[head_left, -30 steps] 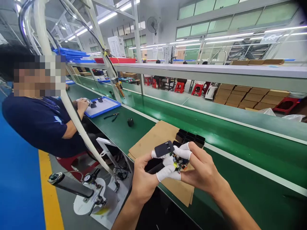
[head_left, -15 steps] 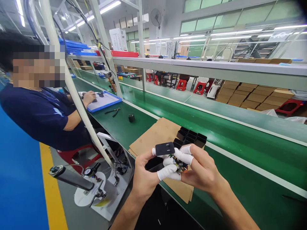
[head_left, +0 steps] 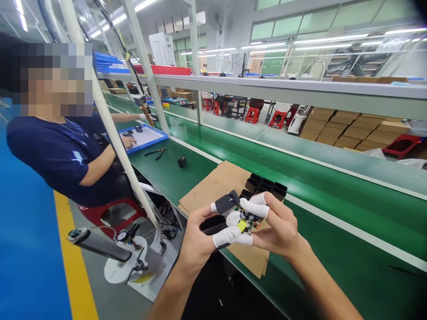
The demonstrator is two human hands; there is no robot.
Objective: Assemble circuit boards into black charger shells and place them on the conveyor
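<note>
White finger cots cover the tips of both my hands, which meet above the cardboard sheet (head_left: 216, 182). My left hand (head_left: 198, 233) is closed around a black plastic plate (head_left: 227, 202) with small metal pins, tilted up at its fingertips. A black hollow case (head_left: 213, 225) also lies in that hand, partly hidden by the fingers. Between thumb and fingers, my right hand (head_left: 278, 222) grips a small circuit board (head_left: 248, 218) with a yellow component, close against the plate. Several black open cases (head_left: 265, 184) stand just behind, on the cardboard.
A co-worker (head_left: 56, 155) sits at the left by a blue-rimmed tray (head_left: 147, 141). Pliers (head_left: 156, 153) and a black plug-like block (head_left: 182, 161) lie on the green bench (head_left: 200, 171). A slanting white post (head_left: 116, 146) and a shelf (head_left: 283, 89) border the workspace.
The black plate has tilted in my left hand, and more of the circuit board shows between my hands. The co-worker has stretched one arm out beyond the tray.
</note>
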